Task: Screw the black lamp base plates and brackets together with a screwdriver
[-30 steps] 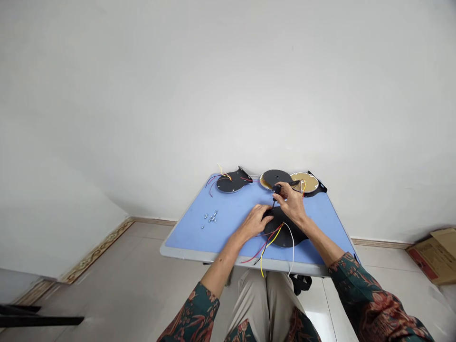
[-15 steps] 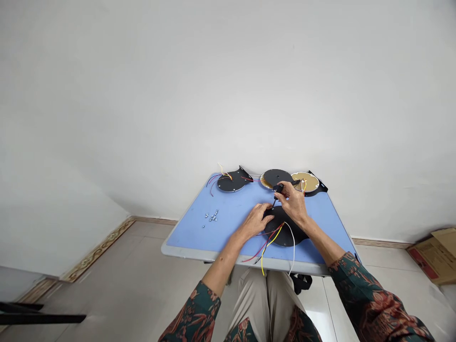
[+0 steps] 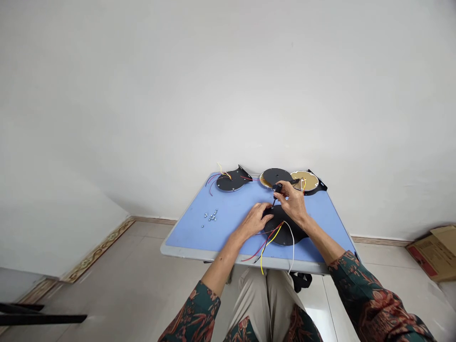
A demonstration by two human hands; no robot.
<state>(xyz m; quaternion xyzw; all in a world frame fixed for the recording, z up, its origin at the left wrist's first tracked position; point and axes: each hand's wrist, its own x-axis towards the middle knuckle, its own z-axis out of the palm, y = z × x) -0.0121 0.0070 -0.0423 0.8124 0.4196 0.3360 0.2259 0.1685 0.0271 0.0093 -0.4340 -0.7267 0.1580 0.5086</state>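
My right hand (image 3: 294,202) pinches a small black tool (image 3: 277,188) with a thin shaft pointing down towards a black plate (image 3: 285,232). My left hand (image 3: 253,221) holds the near edge of that plate, its fingertips close to the shaft tip. Red, yellow and white wires (image 3: 271,245) run from the plate over the table's front edge. Behind my right hand lie a black disc with a gold rim (image 3: 274,176) and a gold-faced disc (image 3: 304,181) with wires on it. My right hand hides part of both discs.
A further black plate (image 3: 232,183) with red and yellow wires stands at the back left of the blue table (image 3: 188,232). Several small metal nuts (image 3: 212,216) lie left of my hands. A cardboard box (image 3: 436,254) sits on the floor at right.
Both hands stay almost in place on the plate and tool. The view shifts only slightly.
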